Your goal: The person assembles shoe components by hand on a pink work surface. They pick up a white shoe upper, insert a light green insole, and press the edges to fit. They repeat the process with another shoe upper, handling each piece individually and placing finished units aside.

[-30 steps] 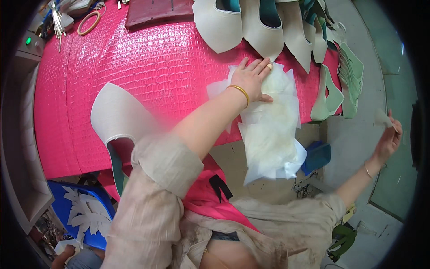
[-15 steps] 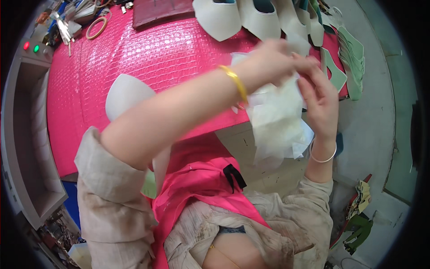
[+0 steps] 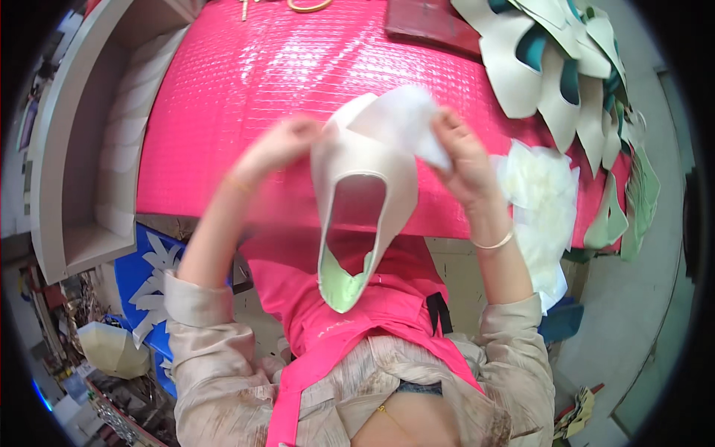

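Note:
A cream shoe upper (image 3: 403,186) with a pale green lining lies over the near edge of the pink table, its heel end toward me. My right hand (image 3: 468,158) pinches a thin, translucent white sheet (image 3: 408,119) above the toe part of the upper. The sheet partly covers that toe. My left hand (image 3: 284,143) is beside the upper's left edge; its fingers are smeared by motion, so I cannot tell whether they touch or hold anything. To the right, a pile of similar thin white sheets (image 3: 538,201) hangs over the table edge.
Several cream uppers with teal linings (image 3: 514,67) lie at the far right, with pale green pieces (image 3: 642,186) beside them. A dark red board (image 3: 432,30) rests at the back of the pink table (image 3: 216,134). A grey open-fronted box (image 3: 67,149) stands left; a blue stool-like thing (image 3: 145,276) sits below.
My hands have moved left from the sheet pile to the upper, and a thin sheet is now in my right hand over the toe. The view has shifted leftward.

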`<act>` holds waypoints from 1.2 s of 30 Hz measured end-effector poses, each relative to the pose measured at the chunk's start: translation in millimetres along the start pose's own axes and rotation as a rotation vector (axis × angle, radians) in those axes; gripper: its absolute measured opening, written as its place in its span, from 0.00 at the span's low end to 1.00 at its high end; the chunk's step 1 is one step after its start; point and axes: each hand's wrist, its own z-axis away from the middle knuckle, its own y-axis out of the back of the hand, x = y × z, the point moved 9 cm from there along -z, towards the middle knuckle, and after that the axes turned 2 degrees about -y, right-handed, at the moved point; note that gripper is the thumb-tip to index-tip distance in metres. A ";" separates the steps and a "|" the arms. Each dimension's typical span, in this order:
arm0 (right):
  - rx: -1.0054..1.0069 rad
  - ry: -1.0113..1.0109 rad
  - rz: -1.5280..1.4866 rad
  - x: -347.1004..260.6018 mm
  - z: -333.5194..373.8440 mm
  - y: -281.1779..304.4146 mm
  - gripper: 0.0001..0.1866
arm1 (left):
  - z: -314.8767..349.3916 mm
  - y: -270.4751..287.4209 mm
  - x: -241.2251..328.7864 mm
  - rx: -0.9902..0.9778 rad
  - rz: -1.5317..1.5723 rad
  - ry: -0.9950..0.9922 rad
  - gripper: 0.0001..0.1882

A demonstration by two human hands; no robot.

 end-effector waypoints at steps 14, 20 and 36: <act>0.060 -0.227 0.685 88.0 -6.2 -28.9 0.09 | 83.7 -16.8 -50.1 0.130 0.078 0.064 0.15; 0.351 -0.202 0.846 84.6 -14.7 -11.4 0.09 | 76.6 -11.1 -68.0 0.161 0.355 0.250 0.10; 0.414 -0.296 0.928 83.3 -19.4 -9.2 0.10 | 61.7 2.5 -40.7 0.251 -0.418 0.079 0.12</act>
